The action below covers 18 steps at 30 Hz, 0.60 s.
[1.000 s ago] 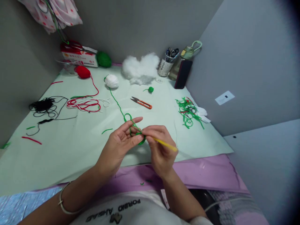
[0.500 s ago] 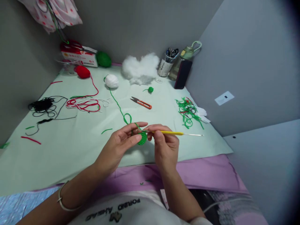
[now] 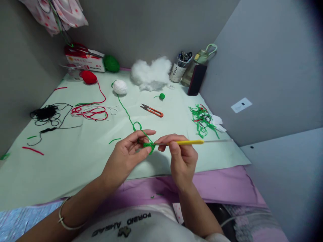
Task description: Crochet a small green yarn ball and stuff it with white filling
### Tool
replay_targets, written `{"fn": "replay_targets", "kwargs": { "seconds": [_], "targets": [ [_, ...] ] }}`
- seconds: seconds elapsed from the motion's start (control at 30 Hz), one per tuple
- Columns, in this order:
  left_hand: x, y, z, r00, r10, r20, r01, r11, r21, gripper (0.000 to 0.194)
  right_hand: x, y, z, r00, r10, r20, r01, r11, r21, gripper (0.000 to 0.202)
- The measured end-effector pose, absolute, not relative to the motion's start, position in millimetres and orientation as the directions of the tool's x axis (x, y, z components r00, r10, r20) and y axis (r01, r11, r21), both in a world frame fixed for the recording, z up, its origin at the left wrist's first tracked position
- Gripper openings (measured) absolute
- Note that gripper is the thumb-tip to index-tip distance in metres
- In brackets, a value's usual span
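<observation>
At the near middle of the pale green cloth [image 3: 83, 168], the left hand [image 3: 126, 151] pinches the green crochet piece [image 3: 150, 148] between thumb and fingers, while the right hand [image 3: 182, 154] grips the yellow-handled hook [image 3: 189, 142] (its metal end meets the stitches). Orange snips [image 3: 152, 110] lie just beyond both hands.

Two hands [image 3: 184, 159], one yellow hook [image 3: 190, 142], one phone [image 3: 197, 80], one bottle [image 3: 202, 57], three large yarn balls [image 3: 119, 87]
</observation>
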State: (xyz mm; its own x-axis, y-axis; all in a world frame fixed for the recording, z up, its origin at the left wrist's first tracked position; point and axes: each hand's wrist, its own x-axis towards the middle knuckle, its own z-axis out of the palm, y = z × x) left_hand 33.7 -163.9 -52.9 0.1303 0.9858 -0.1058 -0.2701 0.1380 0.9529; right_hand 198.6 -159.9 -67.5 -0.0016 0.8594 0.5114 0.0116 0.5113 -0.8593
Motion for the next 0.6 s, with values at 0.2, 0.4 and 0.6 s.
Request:
{"fn": "replay_targets", "kwargs": {
  "seconds": [0.2, 0.4, 0.6],
  "targets": [
    [39, -163, -57, 0.194, 0.953, -0.233, -0.489, 0.300, 0.819, 0.048, 195, -163, -82, -0.192, 0.523, 0.831, 0.556, 0.756, -0.347, 0.030],
    [33, -158, -56, 0.310, 0.911, -0.273, -0.593, 0.410, 0.694, 0.040, 193, -157, -76, 0.119, 0.790, 0.602, 0.059, 0.599, -0.798, 0.020],
    [41, -164, -53, 0.216, 0.959, -0.184, -0.524, 0.273, 0.807, 0.044, 190, -157, -72, 0.073, 0.852, 0.518, 0.046, 0.516, -0.856, 0.017]
  ]
}}
